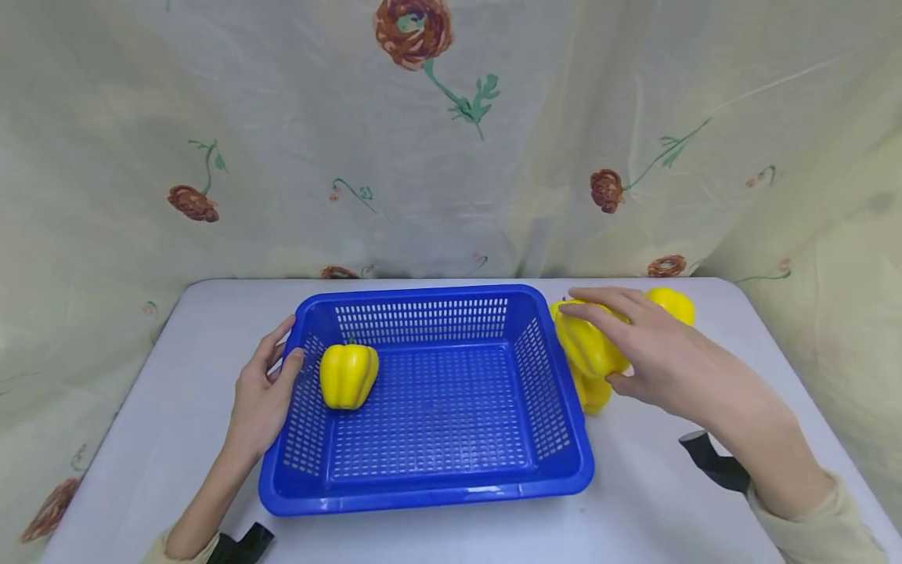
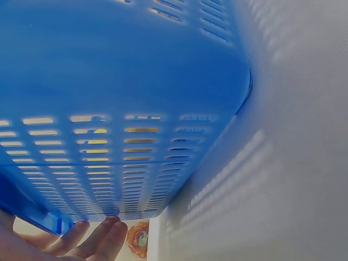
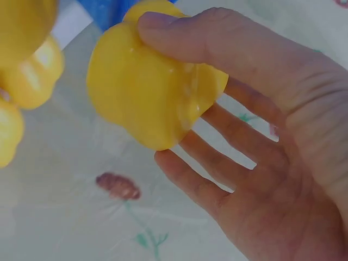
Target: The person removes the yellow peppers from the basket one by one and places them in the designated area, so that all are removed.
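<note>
A blue plastic basket (image 1: 430, 489) with slotted walls stands on the table, one yellow bell pepper (image 1: 348, 376) inside near its left wall. My left hand (image 1: 264, 392) holds the basket's left rim. In the left wrist view its fingers (image 2: 98, 239) lie by the rim, outside the slotted wall (image 2: 109, 179). At the basket's right side my right hand (image 1: 655, 352) grips another yellow bell pepper (image 1: 592, 341) between thumb and fingers. The right wrist view shows the thumb (image 3: 185, 35) across this pepper (image 3: 136, 87). More yellow peppers (image 1: 595, 395) sit below it, partly hidden.
Beyond the right hand lies another yellow pepper (image 1: 671, 304), partly covered by that hand. A white table (image 1: 669, 486) carries everything. Behind it hangs a pale curtain (image 1: 282, 117) with printed flowers. Black straps with short stubs (image 1: 715, 462) are on both wrists.
</note>
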Motion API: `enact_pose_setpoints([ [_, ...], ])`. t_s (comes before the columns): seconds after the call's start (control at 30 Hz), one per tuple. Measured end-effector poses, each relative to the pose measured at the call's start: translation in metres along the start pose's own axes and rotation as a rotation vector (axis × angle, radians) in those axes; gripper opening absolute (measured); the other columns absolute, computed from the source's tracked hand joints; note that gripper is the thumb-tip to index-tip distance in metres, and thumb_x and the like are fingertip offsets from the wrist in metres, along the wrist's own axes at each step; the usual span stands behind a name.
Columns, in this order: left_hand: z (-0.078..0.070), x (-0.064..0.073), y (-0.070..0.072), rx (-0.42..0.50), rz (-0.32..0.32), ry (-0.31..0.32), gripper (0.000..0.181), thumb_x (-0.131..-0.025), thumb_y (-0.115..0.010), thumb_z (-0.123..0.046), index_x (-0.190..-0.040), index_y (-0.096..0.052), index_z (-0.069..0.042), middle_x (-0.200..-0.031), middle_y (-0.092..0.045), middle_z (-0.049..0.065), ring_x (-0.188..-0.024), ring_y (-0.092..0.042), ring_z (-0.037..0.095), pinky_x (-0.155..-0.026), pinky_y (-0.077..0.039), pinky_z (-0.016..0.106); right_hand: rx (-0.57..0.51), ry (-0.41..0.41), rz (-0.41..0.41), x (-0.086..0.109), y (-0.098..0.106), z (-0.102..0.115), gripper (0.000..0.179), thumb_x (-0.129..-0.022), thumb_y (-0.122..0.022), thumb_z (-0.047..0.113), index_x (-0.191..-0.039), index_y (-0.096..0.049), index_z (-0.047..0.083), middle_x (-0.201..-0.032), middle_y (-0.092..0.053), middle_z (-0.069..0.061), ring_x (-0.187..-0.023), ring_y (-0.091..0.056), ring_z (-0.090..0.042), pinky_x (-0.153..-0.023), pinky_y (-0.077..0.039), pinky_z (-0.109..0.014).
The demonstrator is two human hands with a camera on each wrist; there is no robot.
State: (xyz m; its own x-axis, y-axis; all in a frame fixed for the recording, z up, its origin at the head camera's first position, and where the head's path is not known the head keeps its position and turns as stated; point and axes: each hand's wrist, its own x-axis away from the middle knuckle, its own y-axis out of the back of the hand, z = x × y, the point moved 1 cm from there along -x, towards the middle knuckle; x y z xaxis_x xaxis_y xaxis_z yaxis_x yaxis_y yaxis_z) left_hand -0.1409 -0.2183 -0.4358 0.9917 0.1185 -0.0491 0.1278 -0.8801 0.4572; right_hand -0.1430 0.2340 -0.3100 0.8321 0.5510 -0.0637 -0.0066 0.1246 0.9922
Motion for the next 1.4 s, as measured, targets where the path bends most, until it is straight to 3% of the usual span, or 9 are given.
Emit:
enact_pose_setpoints([
  [0.17, 0.000, 0.000, 0.000, 0.000, -0.003, -0.006, 0.056, -0.116, -0.045, -0.028, -0.170, -0.033, -0.019, -0.168, -0.045, 0.025, -0.145, -0.057, 0.050, -0.109, -0.054, 0.056, -0.001, -0.090, 0.016, 0.010, -0.004, -0.019, 0.101, -0.073, -0.096, -0.004, -0.159, -0.049, 0.013, -0.169, -0.043, -0.016, -0.150, -0.046, -0.044, -0.108, -0.057, -0.063],
  [0.53, -0.001, 0.002, 0.001, 0.003, -0.002, 0.002, 0.056, -0.116, -0.045, -0.029, -0.170, -0.033, -0.020, -0.168, -0.045, 0.025, -0.146, -0.057, 0.050, -0.109, -0.055, 0.057, 0.010, -0.154, 0.020, 0.028, -0.023, -0.047, 0.101, -0.069, -0.099, -0.002, -0.157, -0.049, 0.006, -0.157, -0.050, -0.026, -0.140, -0.052, -0.053, -0.104, -0.057, -0.067],
  [0.83, -0.001, 0.000, 0.002, -0.004, -0.006, -0.010, 0.056, -0.116, -0.045, -0.029, -0.170, -0.033, -0.019, -0.169, -0.044, 0.025, -0.147, -0.055, 0.050, -0.110, -0.054, 0.058, -0.008, -0.235, 0.124, 0.036, -0.053, -0.057, 0.099, -0.069, -0.100, 0.002, -0.155, -0.052, 0.004, -0.156, -0.047, -0.033, -0.135, -0.052, -0.059, -0.101, -0.059, -0.068],
  [1.1, 0.001, 0.000, 0.000, 0.007, -0.003, -0.004, 0.056, -0.116, -0.045, -0.029, -0.170, -0.033, -0.019, -0.169, -0.044, 0.025, -0.148, -0.054, 0.050, -0.112, -0.053, 0.057, 0.016, -0.211, 0.102, 0.036, -0.072, -0.060, 0.094, -0.067, -0.100, -0.001, -0.150, -0.056, 0.001, -0.148, -0.054, -0.035, -0.128, -0.058, -0.057, -0.101, -0.058, -0.069],
  [1.4, 0.001, 0.000, 0.000, 0.013, 0.004, -0.006, 0.056, -0.116, -0.045, -0.029, -0.170, -0.033, -0.019, -0.169, -0.044, 0.024, -0.148, -0.054, 0.049, -0.113, -0.052, 0.058, 0.020, -0.199, 0.059, 0.041, -0.091, -0.062, 0.098, -0.066, -0.101, 0.000, -0.152, -0.055, 0.002, -0.151, -0.053, -0.034, -0.132, -0.056, -0.057, -0.103, -0.057, -0.070],
])
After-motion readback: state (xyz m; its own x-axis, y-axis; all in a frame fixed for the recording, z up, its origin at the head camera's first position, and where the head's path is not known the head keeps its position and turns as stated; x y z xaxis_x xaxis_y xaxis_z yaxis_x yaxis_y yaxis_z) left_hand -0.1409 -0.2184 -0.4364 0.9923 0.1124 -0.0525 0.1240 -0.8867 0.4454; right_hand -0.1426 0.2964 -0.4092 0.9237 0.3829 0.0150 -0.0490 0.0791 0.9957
